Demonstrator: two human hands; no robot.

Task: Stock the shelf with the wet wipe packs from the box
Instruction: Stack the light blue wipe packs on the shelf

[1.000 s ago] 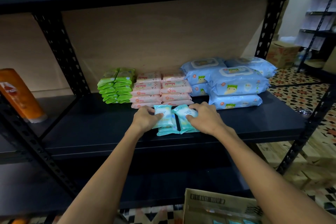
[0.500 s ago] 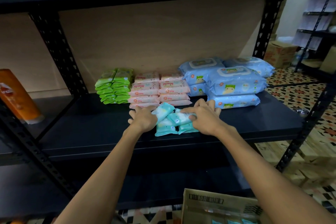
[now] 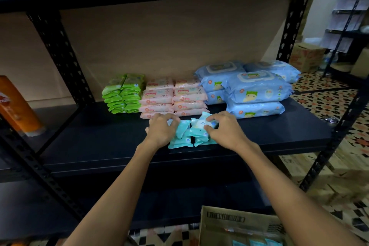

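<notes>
Gripping from both sides, left hand (image 3: pixel 162 131) and right hand (image 3: pixel 223 129) curl their fingers round the small teal wipe packs (image 3: pixel 191 133), heaped near the shelf (image 3: pixel 95 142) front, before the pink packs (image 3: pixel 172 97). Uneven squeezing could topple the loose heap. Long axes vary; several packs lie tilted.

Two hands reach onto the black shelf (image 3: pixel 95 142). The left hand (image 3: pixel 160 131) holds a small teal pack (image 3: pixel 182 129) with bent fingers. The right hand (image 3: pixel 223 130) pinches another teal pack (image 3: pixel 201 125). More teal packs (image 3: pixel 180 143) lie under them near the front edge. Behind stand green packs (image 3: pixel 124 94), pink packs (image 3: pixel 173 97) and big blue packs (image 3: pixel 257 90) in stacks. An orange bottle (image 3: pixel 17 106) leans far left. A brown box (image 3: pixel 239 225) sits low down, with teal packs inside
</notes>
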